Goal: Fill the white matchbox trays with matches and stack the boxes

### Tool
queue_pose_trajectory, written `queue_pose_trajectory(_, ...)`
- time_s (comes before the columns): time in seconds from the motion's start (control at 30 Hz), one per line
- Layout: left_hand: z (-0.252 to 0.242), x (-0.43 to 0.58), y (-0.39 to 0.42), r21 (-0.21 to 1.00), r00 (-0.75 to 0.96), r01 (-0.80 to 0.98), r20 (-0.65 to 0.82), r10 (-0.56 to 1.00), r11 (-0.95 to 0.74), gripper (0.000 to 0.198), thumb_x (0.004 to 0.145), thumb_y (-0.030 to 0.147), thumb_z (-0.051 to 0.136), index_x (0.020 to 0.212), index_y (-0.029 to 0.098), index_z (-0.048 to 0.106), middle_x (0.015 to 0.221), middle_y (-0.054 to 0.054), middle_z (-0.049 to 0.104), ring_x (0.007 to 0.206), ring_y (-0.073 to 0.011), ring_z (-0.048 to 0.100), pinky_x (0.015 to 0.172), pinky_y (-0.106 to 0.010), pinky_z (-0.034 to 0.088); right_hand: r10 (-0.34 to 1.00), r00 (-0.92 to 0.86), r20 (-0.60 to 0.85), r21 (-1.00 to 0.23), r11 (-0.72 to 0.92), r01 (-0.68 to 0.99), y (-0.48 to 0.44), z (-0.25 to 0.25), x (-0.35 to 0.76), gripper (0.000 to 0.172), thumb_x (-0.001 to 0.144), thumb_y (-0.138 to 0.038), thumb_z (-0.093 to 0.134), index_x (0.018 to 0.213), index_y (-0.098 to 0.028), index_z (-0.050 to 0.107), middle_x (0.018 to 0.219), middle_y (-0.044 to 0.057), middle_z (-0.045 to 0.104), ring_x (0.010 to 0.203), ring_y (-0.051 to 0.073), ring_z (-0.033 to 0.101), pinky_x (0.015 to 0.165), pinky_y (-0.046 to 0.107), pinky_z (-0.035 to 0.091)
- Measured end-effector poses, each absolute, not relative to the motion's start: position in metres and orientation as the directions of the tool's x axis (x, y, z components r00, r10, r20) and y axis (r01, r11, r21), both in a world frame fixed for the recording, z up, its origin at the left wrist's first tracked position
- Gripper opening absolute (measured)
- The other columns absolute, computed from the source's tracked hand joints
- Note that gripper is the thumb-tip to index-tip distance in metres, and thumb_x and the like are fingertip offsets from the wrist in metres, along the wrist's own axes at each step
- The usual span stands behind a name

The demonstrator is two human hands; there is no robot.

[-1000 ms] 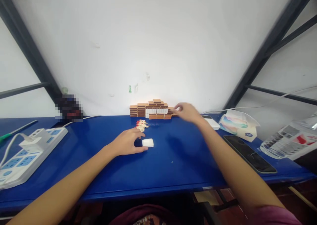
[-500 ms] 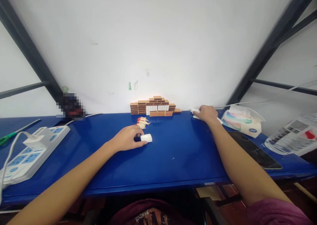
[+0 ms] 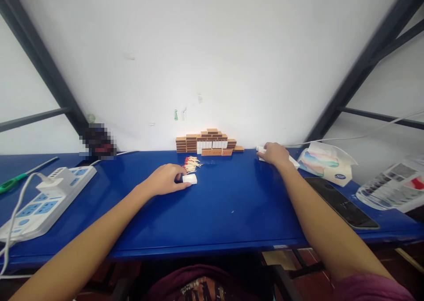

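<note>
White box [image 3: 191, 178] shifted left and back since the last frame, with left hand [image 3: 167, 178].
Left to right on the counter [image 3: 212, 217]: left hand pinches the box between thumb and fingers, left of middle, just in front of loose matches [image 3: 192, 164]; contents not visible. Matchbox stack [image 3: 212, 138] stands along the back edge; whether filled, cannot tell. Right hand [image 3: 277, 153] curls over white piece [image 3: 260, 150] near the back edge; grip unclear. Judged step: left steadies box, right takes hold; next move calls for a sure pinch.

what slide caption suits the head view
Left hand holding a white block, right hand at a white case, matches and stacked boxes between.
</note>
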State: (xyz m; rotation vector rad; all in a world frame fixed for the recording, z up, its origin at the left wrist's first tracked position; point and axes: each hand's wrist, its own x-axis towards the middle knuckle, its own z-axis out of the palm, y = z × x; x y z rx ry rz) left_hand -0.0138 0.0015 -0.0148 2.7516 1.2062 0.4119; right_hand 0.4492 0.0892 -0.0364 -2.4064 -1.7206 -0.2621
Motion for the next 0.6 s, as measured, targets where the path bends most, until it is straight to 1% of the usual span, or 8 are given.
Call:
queue_pose_trajectory(0.2,-0.014,-0.013,0.001,0.212,0.65,0.702,0.2,0.734,-0.68,0.04,0.092,0.06,0.065,0.104,0.023,0.076,0.082,-0.004,0.074,0.069,-0.0191,0.066,0.063,-0.031,0.041,0.917,0.335,0.218,-0.093,-0.322,0.942,0.086,-0.034,0.445,0.048,0.093,-0.047,0.069,0.126,-0.013,0.071,0.125,0.021,0.073,0.118,0.036,0.069,0.091,0.041,0.053)
queue_pose_trajectory(0.3,-0.013,-0.013,0.001,0.209,0.652,0.703,0.192,0.734,-0.679,0.038,0.093,0.058,0.065,0.106,0.023,0.076,0.081,-0.003,0.074,0.069,-0.0189,0.066,0.064,-0.03,0.041,0.897,0.307,0.32,-0.181,-0.26,0.949,0.082,-0.025,0.443,0.045,0.094,-0.041,0.067,0.128,-0.012,0.07,0.122,0.021,0.074,0.118,0.036,0.068,0.096,0.043,0.053)
queue_pose_trajectory(0.37,-0.013,-0.013,0.0,0.202,0.648,0.708,0.193,0.736,-0.676,0.037,0.093,0.057,0.065,0.105,0.024,0.076,0.08,-0.002,0.073,0.07,-0.0189,0.066,0.063,-0.03,0.041,0.877,0.262,0.402,-0.306,-0.141,0.941,0.077,-0.018,0.435,0.043,0.093,-0.038,0.066,0.128,-0.013,0.07,0.12,0.018,0.075,0.113,0.033,0.07,0.098,0.044,0.053)
queue_pose_trajectory(0.43,-0.013,-0.013,0.0,0.195,0.646,0.712,0.195,0.738,-0.675,0.036,0.093,0.057,0.065,0.104,0.024,0.076,0.08,-0.002,0.072,0.07,-0.0192,0.065,0.062,-0.031,0.04,0.889,0.184,0.42,-0.493,0.054,0.868,0.069,-0.012,0.417,0.042,0.091,-0.038,0.069,0.126,-0.016,0.071,0.12,0.015,0.074,0.102,0.028,0.073,0.095,0.042,0.057)
queue_pose_trajectory(0.5,-0.012,-0.012,0.0,0.199,0.645,0.71,0.199,0.738,-0.675,0.036,0.093,0.057,0.064,0.102,0.024,0.076,0.079,-0.002,0.072,0.069,-0.0193,0.065,0.061,-0.031,0.039,0.935,0.033,0.352,-0.701,0.24,0.672,0.059,-0.01,0.391,0.043,0.088,-0.042,0.073,0.123,-0.018,0.071,0.12,0.014,0.074,0.095,0.025,0.074,0.086,0.039,0.061)
queue_pose_trajectory(0.53,-0.012,-0.012,0.0,0.207,0.646,0.707,0.2,0.737,-0.676,0.037,0.093,0.058,0.064,0.102,0.024,0.076,0.079,-0.002,0.072,0.069,-0.0192,0.065,0.06,-0.031,0.04,0.948,-0.084,0.306,-0.777,0.299,0.554,0.053,-0.011,0.377,0.044,0.086,-0.044,0.076,0.121,-0.018,0.071,0.12,0.013,0.075,0.096,0.025,0.075,0.087,0.039,0.062)
queue_pose_trajectory(0.57,-0.013,-0.012,0.0,0.217,0.647,0.703,0.202,0.736,-0.677,0.037,0.092,0.058,0.065,0.102,0.024,0.076,0.079,-0.002,0.072,0.069,-0.0189,0.065,0.061,-0.031,0.04,0.943,-0.203,0.262,-0.828,0.328,0.455,0.047,-0.013,0.361,0.045,0.083,-0.045,0.079,0.119,-0.019,0.072,0.121,0.012,0.075,0.099,0.024,0.075,0.091,0.04,0.061)
queue_pose_trajectory(0.6,-0.013,-0.012,0.0,0.227,0.647,0.698,0.204,0.734,-0.679,0.037,0.092,0.058,0.065,0.102,0.024,0.076,0.08,-0.002,0.072,0.068,-0.0186,0.065,0.061,-0.031,0.04,0.93,-0.285,0.232,-0.863,0.332,0.38,0.041,-0.016,0.346,0.045,0.08,-0.045,0.083,0.116,-0.02,0.072,0.122,0.012,0.075,0.104,0.025,0.075,0.096,0.041,0.06)
